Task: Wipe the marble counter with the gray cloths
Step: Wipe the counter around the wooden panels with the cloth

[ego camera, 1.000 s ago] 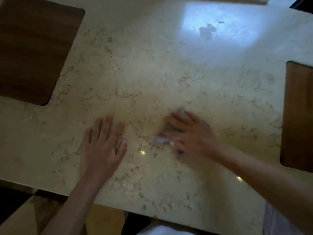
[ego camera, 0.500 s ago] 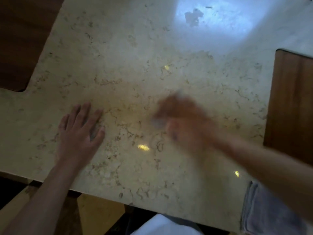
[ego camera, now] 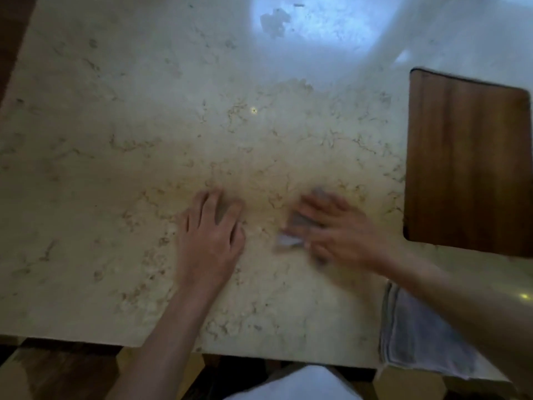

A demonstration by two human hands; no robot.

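A cream marble counter (ego camera: pixel 144 168) with brown veining fills the view. My right hand (ego camera: pixel 337 229) is blurred and presses a small folded gray cloth (ego camera: pixel 291 233) onto the marble near the middle; most of the cloth is hidden under the fingers. My left hand (ego camera: pixel 212 238) lies flat on the counter just left of it, fingers slightly apart, holding nothing. A second gray cloth (ego camera: pixel 415 336) lies folded at the counter's front right edge, partly under my right forearm.
A brown wooden inset panel (ego camera: pixel 467 163) sits at the right side of the counter, and another dark wooden area (ego camera: pixel 11 39) shows at the top left corner. A bright window reflection (ego camera: pixel 311 27) lies at the far middle. The counter's front edge (ego camera: pixel 274 353) runs near my body.
My right hand with the cloth has swept back and forth and now sits nearer the right panel. The view has shifted, bringing my left hand toward the centre and the second cloth further into view.
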